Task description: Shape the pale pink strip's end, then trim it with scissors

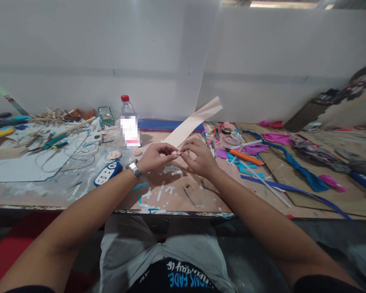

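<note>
A long pale cream paper strip [192, 121] slants up and to the right from between my two hands. My left hand [157, 158], with a metal watch [134, 168] on the wrist, pinches the strip's near end. My right hand [198, 158] meets it there, fingertips closed on the same end. The gathered bit between the fingertips is small and partly hidden. Left of my left hand lie two small crumpled peach paper pieces, one of them a rosette-like bunch [114, 154].
A red-capped bottle [128, 108] stands behind my left hand. A blue-and-white power strip [107, 173] lies near the left wrist. On the right are an orange utility knife [246, 157], paper scraps and a blue ribbon [301, 189]. Pliers [55, 141] and a cable lie left.
</note>
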The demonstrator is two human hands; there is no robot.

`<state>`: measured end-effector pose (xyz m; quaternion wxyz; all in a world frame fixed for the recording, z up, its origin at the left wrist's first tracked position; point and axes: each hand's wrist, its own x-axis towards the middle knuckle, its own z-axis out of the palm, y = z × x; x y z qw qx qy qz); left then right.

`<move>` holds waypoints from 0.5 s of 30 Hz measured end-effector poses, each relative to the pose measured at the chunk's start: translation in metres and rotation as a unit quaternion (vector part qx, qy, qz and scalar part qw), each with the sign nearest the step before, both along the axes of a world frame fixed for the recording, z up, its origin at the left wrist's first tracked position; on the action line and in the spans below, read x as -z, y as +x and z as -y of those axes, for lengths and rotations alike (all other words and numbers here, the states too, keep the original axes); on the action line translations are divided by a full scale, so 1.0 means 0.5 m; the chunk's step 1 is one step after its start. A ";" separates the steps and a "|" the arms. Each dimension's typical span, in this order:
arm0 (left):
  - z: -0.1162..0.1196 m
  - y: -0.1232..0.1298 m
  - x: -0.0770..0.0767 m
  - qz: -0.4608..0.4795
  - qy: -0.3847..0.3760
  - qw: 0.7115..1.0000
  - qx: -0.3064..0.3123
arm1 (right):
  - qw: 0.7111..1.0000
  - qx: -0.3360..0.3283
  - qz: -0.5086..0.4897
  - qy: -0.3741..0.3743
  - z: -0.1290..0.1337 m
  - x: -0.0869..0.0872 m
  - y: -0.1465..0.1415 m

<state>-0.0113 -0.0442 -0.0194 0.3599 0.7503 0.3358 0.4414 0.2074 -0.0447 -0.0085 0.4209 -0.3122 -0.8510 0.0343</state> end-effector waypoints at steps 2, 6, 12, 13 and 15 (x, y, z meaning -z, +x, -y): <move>0.000 0.000 -0.001 -0.001 0.002 1.000 -0.005 | 1.000 0.006 -0.003 -0.001 -0.001 0.000 0.001; 0.001 -0.001 -0.005 0.008 0.012 1.000 -0.009 | 1.000 0.018 -0.009 0.003 -0.005 0.001 0.003; -0.001 -0.001 -0.004 0.008 0.007 1.000 -0.005 | 1.000 0.018 -0.006 0.019 -0.005 -0.002 0.005; -0.002 -0.002 -0.002 0.008 0.008 1.000 -0.005 | 1.000 0.009 0.002 0.024 -0.003 -0.003 0.005; -0.004 -0.003 0.001 0.007 0.007 1.000 -0.005 | 0.999 -0.014 0.027 0.027 0.002 -0.004 0.003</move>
